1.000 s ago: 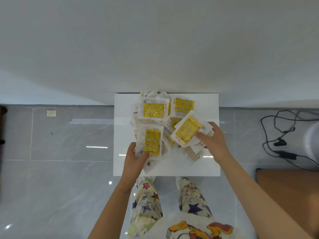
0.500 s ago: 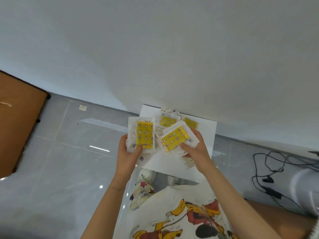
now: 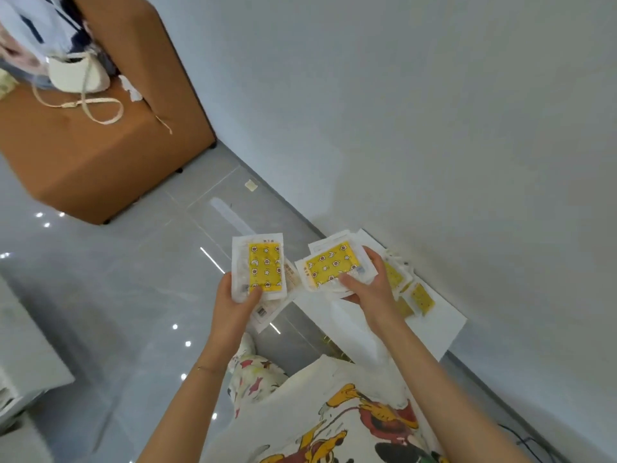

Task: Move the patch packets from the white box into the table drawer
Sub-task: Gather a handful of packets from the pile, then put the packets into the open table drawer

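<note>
Yellow star-printed patch packets (image 3: 266,267), lettering (image 3: 270,241) blurred

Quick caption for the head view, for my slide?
The left hand holds patch packets, the right hand another stack; more packets lie on the white box.

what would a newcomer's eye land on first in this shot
Bright yellow patch packets catch the eye mid-frame: the left hand grips the upright stack, the right hand the sideways stack. Loose packets lie in the white box by the wall at right; a brown table stands upper left.
</note>
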Demonstrator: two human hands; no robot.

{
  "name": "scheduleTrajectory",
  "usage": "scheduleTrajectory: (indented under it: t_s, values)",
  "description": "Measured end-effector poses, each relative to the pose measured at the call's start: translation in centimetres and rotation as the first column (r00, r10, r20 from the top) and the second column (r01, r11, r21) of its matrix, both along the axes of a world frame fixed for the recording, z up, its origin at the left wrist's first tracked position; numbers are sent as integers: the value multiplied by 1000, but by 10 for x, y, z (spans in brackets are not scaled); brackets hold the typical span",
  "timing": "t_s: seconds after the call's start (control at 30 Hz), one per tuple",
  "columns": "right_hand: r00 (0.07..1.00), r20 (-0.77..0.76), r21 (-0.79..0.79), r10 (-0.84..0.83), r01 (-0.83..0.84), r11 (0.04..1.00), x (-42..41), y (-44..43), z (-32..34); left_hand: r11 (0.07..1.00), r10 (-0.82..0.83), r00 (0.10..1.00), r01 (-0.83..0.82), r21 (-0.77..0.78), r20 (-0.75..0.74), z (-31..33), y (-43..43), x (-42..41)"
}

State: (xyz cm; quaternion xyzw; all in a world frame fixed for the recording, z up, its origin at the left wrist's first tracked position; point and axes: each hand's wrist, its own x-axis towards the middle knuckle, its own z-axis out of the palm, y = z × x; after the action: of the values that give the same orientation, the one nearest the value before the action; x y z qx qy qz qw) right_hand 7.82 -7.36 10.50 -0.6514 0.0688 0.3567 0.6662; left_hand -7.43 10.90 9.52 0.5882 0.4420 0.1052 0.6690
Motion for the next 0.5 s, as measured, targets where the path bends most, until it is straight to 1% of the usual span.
scheduleTrajectory:
  t_s: [0.1,0.17,0.27,0.4,0.5]
  values:
    - [998,15,29,68,-69,997,-17,50,11,998,64,998,-64,10,29,10,39,-27]
    - [990,40,12,139,-139,990,-30,84,15,994,105,993,-106,7,53,17,66,-49]
    - [978,22,3,207,-207,978,-54,138,21,986,166,984,-166,-2,69,27,106,-86]
    - [959,27,-11,284,-283,959,-89,211,27,965,262,964,-261,-15,50,32,160,-144]
    - [942,38,-8,334,-334,943,-116,266,28,938,341,939,-338,-69,37,30,196,-185]
